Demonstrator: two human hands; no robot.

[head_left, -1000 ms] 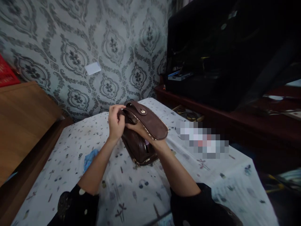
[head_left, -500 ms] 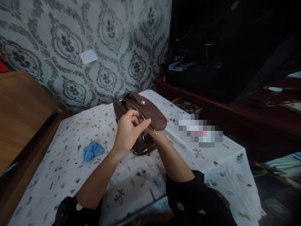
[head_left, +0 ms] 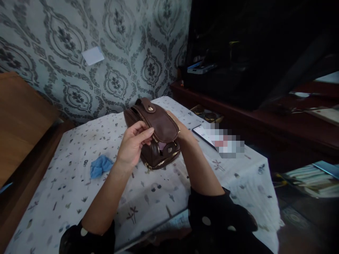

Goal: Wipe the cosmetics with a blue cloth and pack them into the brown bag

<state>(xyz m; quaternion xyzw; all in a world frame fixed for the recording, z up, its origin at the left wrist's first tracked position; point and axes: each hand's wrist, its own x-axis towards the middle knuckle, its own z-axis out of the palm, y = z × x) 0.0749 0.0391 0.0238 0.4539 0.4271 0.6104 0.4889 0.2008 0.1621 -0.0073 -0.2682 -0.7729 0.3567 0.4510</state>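
A brown leather-look bag (head_left: 164, 127) with gold zips and a round metal stud stands on the cloth, its zipped front flap partly open. Through the gap at the front, something pale purple shows inside. My left hand (head_left: 134, 143) is closed at the flap's left zip edge, pinching it between thumb and curled fingers. Along the bag's right side reaches my right hand (head_left: 178, 122); the bag hides its fingers, so I cannot see their grip. A crumpled blue cloth (head_left: 101, 165) lies left of my left forearm.
A printed white tablecloth (head_left: 148, 197) covers the table. Right of the bag lies a phone (head_left: 205, 135), partly blurred out. Beyond it are a small open box (head_left: 209, 115) and a dark red shelf (head_left: 238, 123). A wooden panel (head_left: 23, 120) stands at the left, with a patterned wall behind.
My right hand has moved from the bag's front opening round to its right side. The flap now lies lower over the front. My left hand stays at the zip edge; the view has shifted slightly.
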